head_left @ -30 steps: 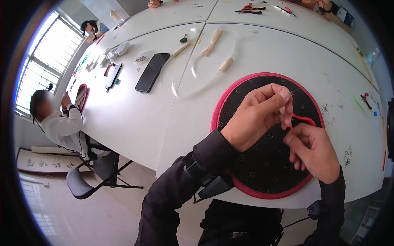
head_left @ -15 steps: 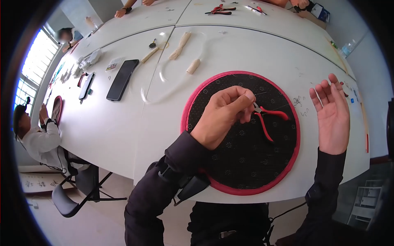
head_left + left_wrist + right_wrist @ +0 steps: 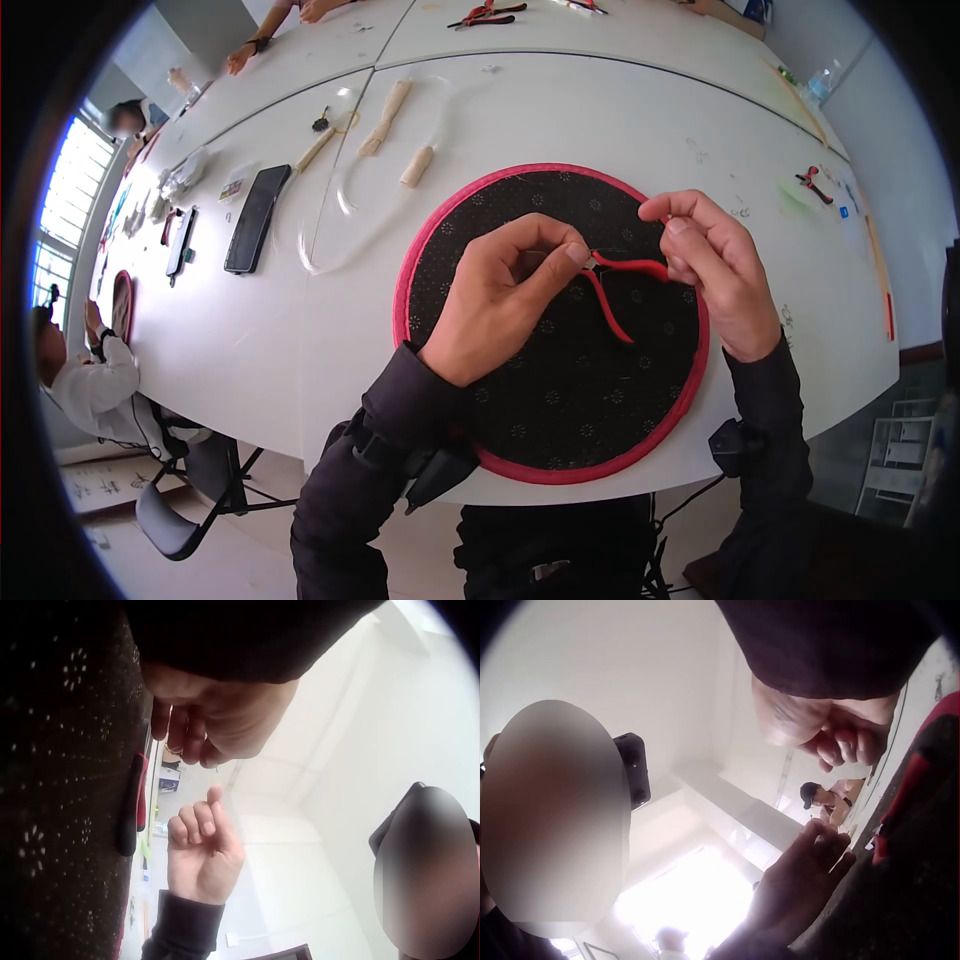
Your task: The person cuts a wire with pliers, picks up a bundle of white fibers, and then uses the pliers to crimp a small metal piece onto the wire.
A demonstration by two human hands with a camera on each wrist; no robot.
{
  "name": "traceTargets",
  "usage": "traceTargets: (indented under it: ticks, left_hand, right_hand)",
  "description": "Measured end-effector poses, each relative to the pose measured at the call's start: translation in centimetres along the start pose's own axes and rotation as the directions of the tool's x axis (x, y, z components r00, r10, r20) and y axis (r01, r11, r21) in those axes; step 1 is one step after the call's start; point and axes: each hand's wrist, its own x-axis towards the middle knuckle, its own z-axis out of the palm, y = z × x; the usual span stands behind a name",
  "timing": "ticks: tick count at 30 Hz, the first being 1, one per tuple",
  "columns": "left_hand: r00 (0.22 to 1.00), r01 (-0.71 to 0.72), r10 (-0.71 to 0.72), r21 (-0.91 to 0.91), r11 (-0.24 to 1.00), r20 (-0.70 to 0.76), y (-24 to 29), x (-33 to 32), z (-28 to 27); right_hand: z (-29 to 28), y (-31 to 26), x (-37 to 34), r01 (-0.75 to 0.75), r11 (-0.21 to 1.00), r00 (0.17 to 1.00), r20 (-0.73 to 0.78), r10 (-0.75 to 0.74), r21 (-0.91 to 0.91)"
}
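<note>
The round mat (image 3: 580, 400) lies on the table (image 3: 240, 370), at the centre of the head view. On the mat, right of its middle, rest the pliers (image 3: 610, 315), between the left hand (image 3: 500, 295) over the mat's left half and the right hand (image 3: 725, 275) by its upper right rim. Upper left of the mat lie a short piece (image 3: 416, 167) and, just beyond it, a long piece (image 3: 386, 118). Further left comes the phone (image 3: 258, 220), then a slim device (image 3: 181, 243). A second pair of pliers (image 3: 815, 185) lies at upper right. At the left edge, a person (image 3: 85, 375) sits behind a chair (image 3: 190, 500).
</note>
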Motion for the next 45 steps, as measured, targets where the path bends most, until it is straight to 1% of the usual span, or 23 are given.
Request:
traceTargets:
  ticks: [2, 3, 5, 7, 8, 9, 11, 12, 13, 18, 21, 22, 25, 26, 27, 28, 29, 31, 35, 37, 40, 43, 45]
  left_hand:
    - [1.000, 0.023, -0.023, -0.005, 1.000, -0.019, -0.1, -0.1, 0.0]
    - [1.000, -0.003, 0.002, -0.105, 0.994, -0.016, -0.3, 0.0, -0.1]
    - [0.998, -0.056, 0.052, -0.300, 0.952, -0.021, -1.0, 0.3, -0.2]
    - [0.986, -0.092, 0.152, -0.526, 0.846, 0.071, -0.4, 0.3, 0.1]
    - [0.964, -0.111, 0.231, -0.590, 0.799, 0.131, -0.3, 0.2, -0.2]
    - [0.932, -0.121, 0.311, -0.653, 0.748, 0.185, -0.2, 0.2, -0.3]
    - [0.971, -0.060, 0.186, -0.594, 0.802, 0.154, 0.5, -0.2, 0.2]
    - [0.975, -0.033, 0.154, -0.585, 0.810, 0.158, 0.4, -0.1, 0.1]
    - [0.980, -0.009, 0.123, -0.576, 0.817, 0.158, 0.2, -0.1, -0.1]
    - [0.993, 0.072, -0.011, -0.546, 0.835, 0.115, -0.4, 0.3, -0.3]
    - [0.997, 0.060, -0.030, -0.531, 0.845, 0.064, -0.8, 0.4, -0.3]
    - [0.997, 0.062, -0.032, -0.520, 0.852, 0.066, -0.9, 0.4, -0.4]
    - [0.998, 0.043, -0.023, -0.412, 0.910, 0.055, -1.0, 0.4, -0.5]
    - [0.999, 0.019, -0.006, -0.325, 0.945, 0.042, -0.8, 0.3, -0.3]
    - [0.999, -0.005, 0.013, -0.235, 0.972, 0.031, -0.5, 0.2, -0.1]
    - [0.999, 0.022, -0.020, -0.077, 0.997, 0.029, 0.5, -0.2, 0.0]
    - [0.992, -0.129, 0.129, 0.105, 0.986, 0.009, 0.4, -0.1, 0.1]
    - [0.909, -0.389, 0.413, 0.451, 0.803, 0.049, -0.1, 0.0, 0.2]
    - [0.830, -0.478, 0.543, 0.662, 0.577, 0.125, 0.8, 0.0, 0.0]
    - [0.835, -0.501, 0.530, 0.604, 0.620, 0.149, 0.6, 0.1, 0.2]
    - [0.843, -0.513, 0.510, 0.546, 0.662, 0.172, 0.2, 0.2, 0.4]
    - [0.860, -0.497, 0.476, 0.524, 0.692, 0.187, 0.3, 0.1, 0.3]
    - [0.885, -0.455, 0.439, 0.493, 0.742, 0.157, 0.2, 0.1, 0.2]
  right_hand:
    - [0.3, -0.1, 0.0, 0.096, 0.977, 0.990, -0.087, -0.114, -0.191]
    - [0.1, -1.0, -0.3, -0.031, 0.988, 0.998, 0.051, 0.040, -0.153]
    - [-0.6, -3.3, -1.4, -0.288, 0.949, 0.889, 0.333, 0.315, -0.131]
    - [1.2, -3.8, -2.4, -0.441, 0.893, 0.750, 0.508, 0.424, -0.094]
    - [2.1, -3.2, -2.9, -0.458, 0.889, 0.768, 0.505, 0.394, 0.003]
    - [2.8, -2.1, -2.9, -0.405, 0.900, 0.856, 0.412, 0.312, 0.162]
    - [3.9, -0.2, -2.7, -0.233, 0.867, 0.969, 0.182, 0.168, 0.440]
    - [3.2, -0.7, -2.1, -0.286, 0.744, 0.958, 0.178, 0.224, 0.604]
    - [2.5, -0.6, -1.8, -0.207, 0.700, 0.977, 0.110, 0.182, 0.683]
    - [-1.7, 0.2, -0.3, -0.021, 0.635, 0.986, -0.087, 0.139, 0.772]
    - [-3.9, 1.1, 0.7, 0.044, 0.675, 0.976, -0.175, 0.127, 0.737]
    - [-3.4, 0.4, 0.9, 0.070, 0.716, 0.945, -0.277, 0.175, 0.694]
    - [-4.1, 1.6, 1.6, 0.096, 0.768, 0.970, -0.233, 0.072, 0.634]
    - [-4.1, 1.7, 1.3, 0.085, 0.941, 0.980, -0.199, -0.019, 0.328]
    - [-3.1, 1.0, 1.0, 0.088, 0.996, 0.987, -0.136, -0.090, -0.021]
    - [-2.0, 0.5, 0.7, 0.105, 0.925, 0.990, -0.052, -0.133, -0.365]
    - [-0.8, 0.4, 0.3, 0.129, 0.881, 0.988, -0.016, -0.153, -0.455]
    - [0.5, -0.6, -0.3, 0.111, 0.868, 0.994, 0.043, -0.103, -0.484]
    - [0.8, 0.0, -0.4, 0.173, 0.822, 0.985, 0.095, -0.144, -0.543]
    - [0.9, -0.6, -0.6, 0.116, 0.827, 0.992, 0.112, -0.065, -0.550]
    - [1.2, 0.7, -0.6, 0.252, 0.819, 0.967, 0.166, -0.193, -0.516]
    - [1.2, 1.1, -0.5, 0.291, 0.834, 0.955, 0.196, -0.223, -0.470]
    - [1.2, 0.2, -0.7, 0.229, 0.874, 0.969, 0.182, -0.165, -0.429]
